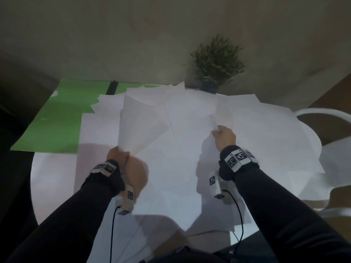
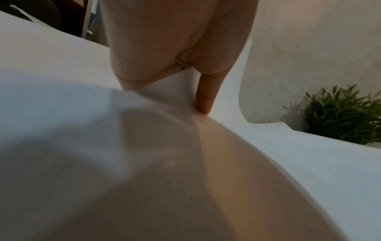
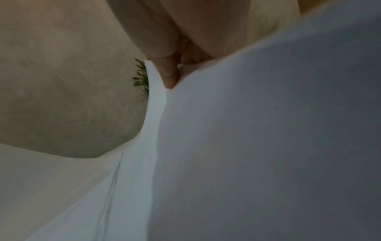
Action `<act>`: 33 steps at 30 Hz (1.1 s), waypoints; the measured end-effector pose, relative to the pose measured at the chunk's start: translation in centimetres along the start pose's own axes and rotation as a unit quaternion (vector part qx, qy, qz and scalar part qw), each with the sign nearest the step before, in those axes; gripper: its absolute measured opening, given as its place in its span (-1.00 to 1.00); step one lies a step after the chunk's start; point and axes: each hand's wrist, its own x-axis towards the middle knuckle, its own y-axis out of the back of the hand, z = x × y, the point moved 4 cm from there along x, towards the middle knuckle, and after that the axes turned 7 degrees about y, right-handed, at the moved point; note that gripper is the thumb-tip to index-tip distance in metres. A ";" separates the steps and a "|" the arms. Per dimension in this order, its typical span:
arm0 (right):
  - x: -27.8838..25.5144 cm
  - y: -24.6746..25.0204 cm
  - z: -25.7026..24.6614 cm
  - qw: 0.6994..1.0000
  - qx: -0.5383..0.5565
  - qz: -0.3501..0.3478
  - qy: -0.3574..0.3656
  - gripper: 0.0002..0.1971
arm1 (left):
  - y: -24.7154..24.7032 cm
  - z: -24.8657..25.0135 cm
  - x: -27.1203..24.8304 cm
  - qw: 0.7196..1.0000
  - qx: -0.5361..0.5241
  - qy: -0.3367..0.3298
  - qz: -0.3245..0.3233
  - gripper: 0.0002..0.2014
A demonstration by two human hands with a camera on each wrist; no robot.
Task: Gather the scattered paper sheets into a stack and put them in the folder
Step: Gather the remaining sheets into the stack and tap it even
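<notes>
1. Head view: the paper sheets point(image 1: 190, 149) lay fanned and overlapping across the round white counter point(image 1: 47, 177), covering most of its top; they were not yet squared into one stack.
2. The green folder point(image 1: 57, 120) lay open and flat at the far left, partly over the counter's edge, with several sheets overlapping its near right portion. Its open position probably left it ready to receive the stack.
3. The left hand point(image 1: 118, 155) pinched the near corner of a sheet, lifting that sheet clear of those below. In the left wrist view, a finger point(image 2: 206, 101) pressed into the bowed paper, which confirmed the grip.
4. The right hand point(image 1: 224, 137) pinched the edge of another sheet near the centre right. In the right wrist view, a fingertip point(image 3: 170, 78) sat on the fold of paper held between the fingers.
5. Both grips were taken at edges or corners, which is likely because a flat sheet offers no other purchase on a smooth surface.
6. Judged stage: early gathering. The raised sheets would need to be drawn together and aligned before transfer to the folder.
7. A potted plant point(image 1: 214, 67) stood at the far edge, touching or just behind the farthest sheets; careless sweeping could catch it.
8. A white chair point(image 1: 322, 114) stood to the right, apart from the work.
</notes>
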 end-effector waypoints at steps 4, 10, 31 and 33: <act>-0.8 -0.9 -0.4 0.994 0.042 -0.096 -0.044 -0.58 | -0.3 -0.1 -0.3 0.999 -0.030 -0.011 -0.010 -0.63; -2.5 2.8 -6.8 0.993 -0.080 0.004 0.088 -0.73 | -0.2 0.3 -0.6 1.000 0.004 -0.011 -0.029 -0.60; 1.3 3.3 -3.0 0.951 0.298 -0.051 -0.063 -0.65 | -2.6 2.4 -1.1 0.968 -0.188 0.052 -0.160 -0.71; 1.2 0.8 -0.8 0.967 0.232 -0.071 -0.075 -0.65 | -3.3 2.1 -1.3 0.943 -0.259 0.079 -0.192 -0.64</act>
